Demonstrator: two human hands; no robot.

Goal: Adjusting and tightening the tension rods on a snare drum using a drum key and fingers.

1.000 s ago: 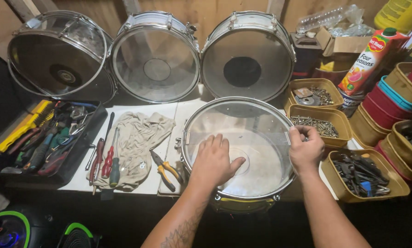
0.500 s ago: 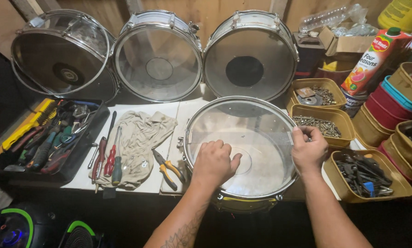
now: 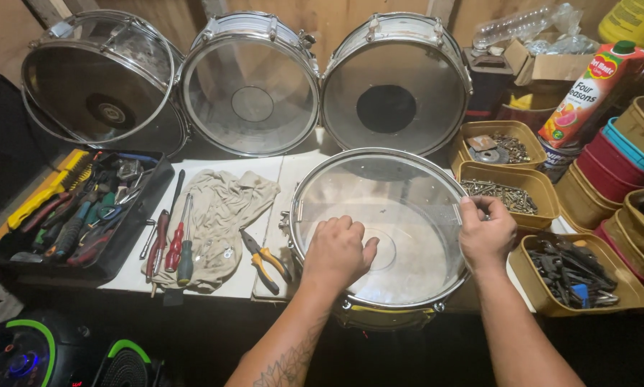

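- Round chrome-rimmed snare drum with a clear head lies flat on the white work board, at the near edge, right of centre.
- Edges: its far rim sits just in front of three silver drums stood on edge along the wooden back wall; the middle and right ones are nearest.
- Right side: the rim is just beside a tan plastic tub of screws and a second tan tub of dark metal parts; little open room there.
- Left side: yellow-handled pliers lie just beside the rim, then a beige crumpled cloth carrying red and green screwdrivers. A black tray of mixed hand tools lies well apart at the far left.
- Near side: the drum overhangs the board's front edge; dark open space below, where both forearms enter.
- Left hand: palm down, fingers curled loosely, resting on the clear head near its near-left portion; grasping nothing.
- Right hand: at the drum's right rim, fingers pinched together over the hoop edge; whether they grip the hoop or a small part there cannot be told.
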